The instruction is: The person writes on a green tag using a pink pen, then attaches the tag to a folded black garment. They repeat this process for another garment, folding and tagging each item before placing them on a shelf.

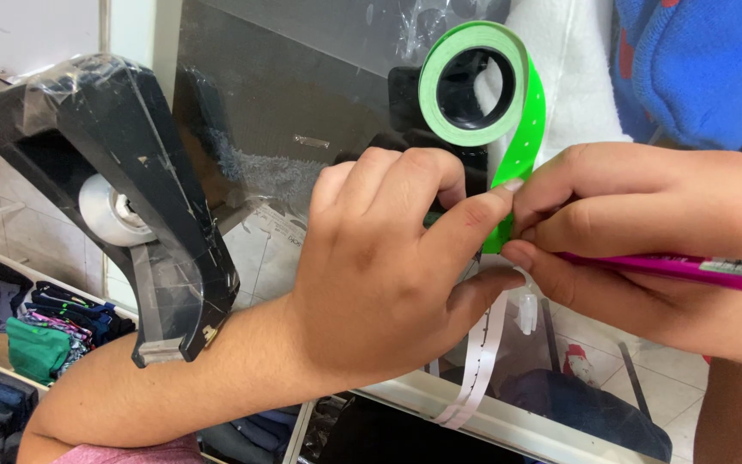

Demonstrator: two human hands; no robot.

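Note:
My left hand [388, 266] is curled around a black label device [405, 94], mostly hidden behind my fingers, with the forefinger and thumb pinching a bright green label strip [526, 129]. That strip runs down from a green roll [474, 82] mounted at the top of the device. My right hand [646, 232] meets the left at the strip, its fingertips on the green tape, and it also holds a pink pen [672, 268] pointing right. A white backing strip [478, 361] hangs down below my hands.
A black tape dispenser [130, 206] with a clear tape roll [109, 210] stands at the left on a glass counter [268, 129]. Folded clothes [36, 331] lie on shelves below. Blue knitwear [697, 60] and white fabric [577, 69] sit at the upper right.

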